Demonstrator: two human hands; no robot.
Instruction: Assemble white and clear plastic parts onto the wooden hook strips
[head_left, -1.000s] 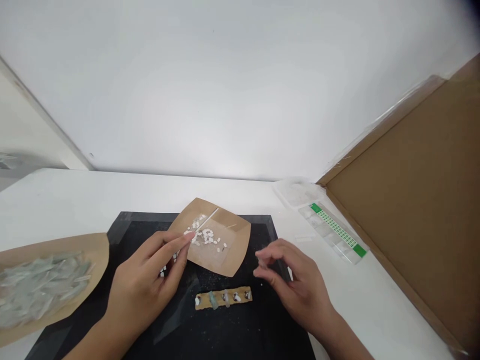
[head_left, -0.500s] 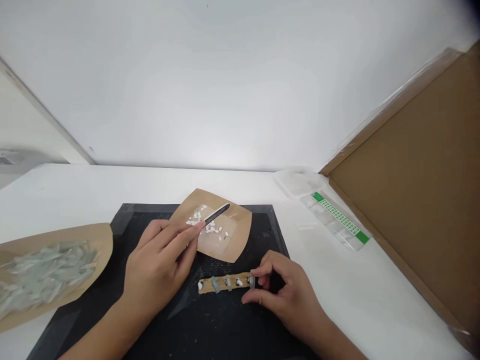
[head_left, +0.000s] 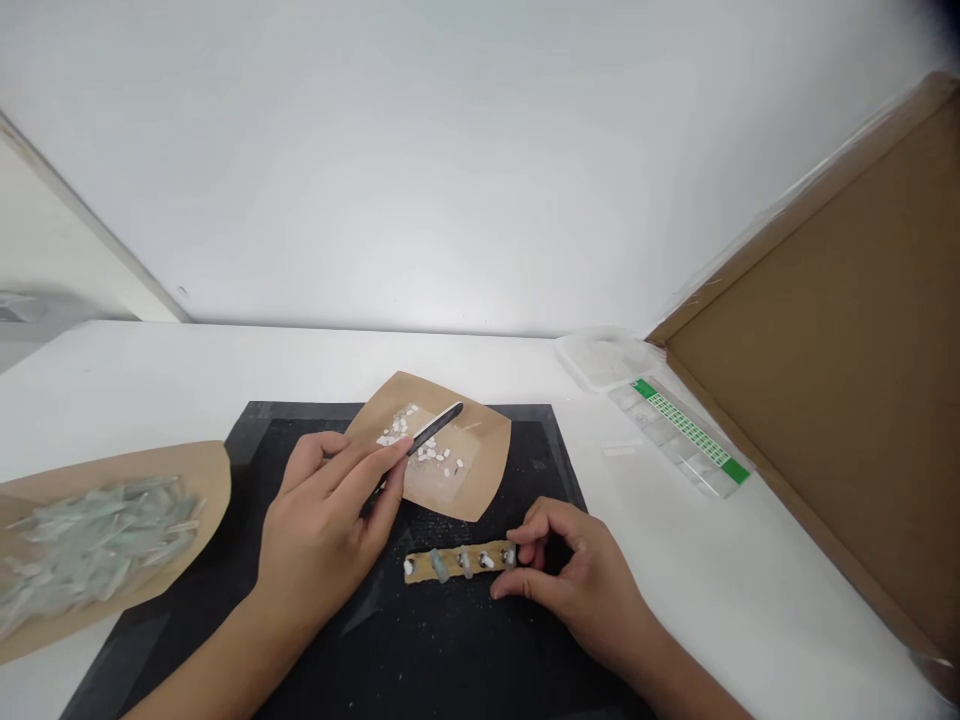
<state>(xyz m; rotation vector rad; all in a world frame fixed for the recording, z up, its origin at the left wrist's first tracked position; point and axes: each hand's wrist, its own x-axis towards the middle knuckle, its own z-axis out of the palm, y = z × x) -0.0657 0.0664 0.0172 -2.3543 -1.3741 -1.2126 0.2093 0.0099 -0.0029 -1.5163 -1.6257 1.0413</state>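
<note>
My left hand (head_left: 330, 525) is closed round slim black tweezers (head_left: 436, 428) with a pale edge, their tips over a brown paper tray (head_left: 487, 470) that holds small white pieces (head_left: 430, 453). Below it lies a narrow tan strip (head_left: 421, 567) with dark round spots, white bits and pale green translucent pieces (head_left: 439, 566) across it. At the strip's right end, my right hand (head_left: 577, 570) has thumb and index finger on either side, gripping that end beside a small translucent piece. The strip rests on a black mat (head_left: 450, 650).
A larger brown paper tray (head_left: 214, 500) of translucent green slivers stands at the left. To the right on the white table (head_left: 675, 560) lie a clear case with a green label (head_left: 690, 430) and a clear plastic lid (head_left: 600, 358). A cardboard box (head_left: 825, 350) stands at the far right.
The whole view has shifted slightly, so things appear a little further right. Both hands keep nearly the same pose; the tweezers stay over the small tray.
</note>
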